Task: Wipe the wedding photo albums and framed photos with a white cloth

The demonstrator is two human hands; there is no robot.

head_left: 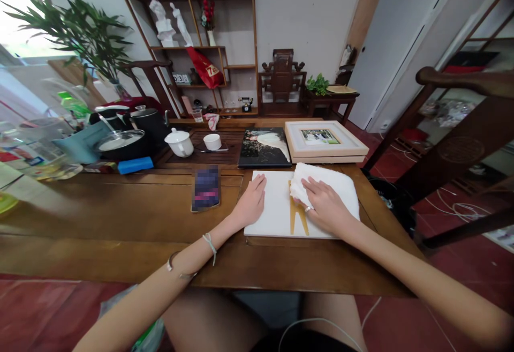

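A white flat board [273, 207] with a gold mark [297, 219] on it lies on the wooden table [120, 212] in front of me. My left hand [251, 202] rests flat on the board's left edge, fingers stretched out. My right hand [325, 206] presses a crumpled white cloth [307, 180] onto the board beside the gold mark, fingers laid over the cloth.
A phone [206, 188] lies left of the board. Behind are a dark picture [264, 147] and a stacked light frame [324, 141]. A tea tray holds a white teapot [179, 142] and cup [212, 141]. Pots and clutter fill the left. A wooden chair [461, 143] stands at right.
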